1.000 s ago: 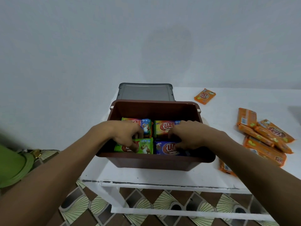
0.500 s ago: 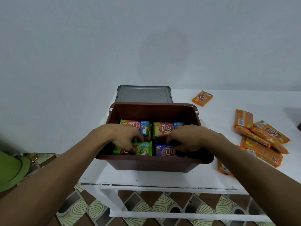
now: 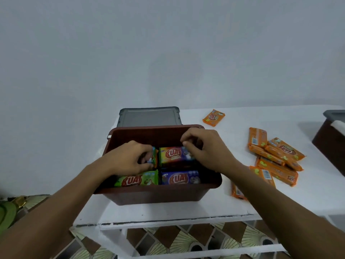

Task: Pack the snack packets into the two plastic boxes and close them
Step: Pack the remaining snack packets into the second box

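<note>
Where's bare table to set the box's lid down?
Bare white table lies between the brown box and the orange packet pile, and along the front edge. Crowded: the pile itself, right of the box. Grey lid sits behind.

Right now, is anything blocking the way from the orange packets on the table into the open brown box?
Mostly no: the orange packets lie apart from the brown box, whose top is open. Only the left hand and right hand are inside it.
</note>
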